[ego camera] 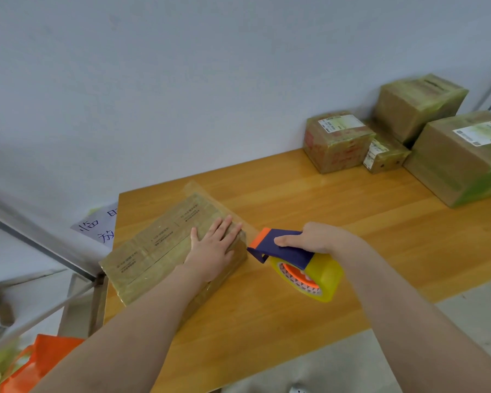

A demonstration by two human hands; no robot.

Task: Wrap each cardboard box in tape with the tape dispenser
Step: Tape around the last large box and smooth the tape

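Observation:
A long flat cardboard box (159, 245) lies on the wooden table (338, 222) near its left edge, its top glossy with tape. My left hand (213, 248) presses flat on the box's right end, fingers straight. Just right of the box, my right hand (312, 238) grips the blue and orange tape dispenser (281, 246), which carries a yellow tape roll (312, 276). The dispenser's orange nose sits at the box's right end. A strip of clear tape sticks out past the box's far corner onto the table.
Several taped cardboard boxes (338, 140) with labels stand at the table's far right by the wall, the biggest (462, 157) at the right edge. A metal shelf frame (40, 251) and an orange bag (40, 361) are left of the table. A paper sign (97, 225) hangs there.

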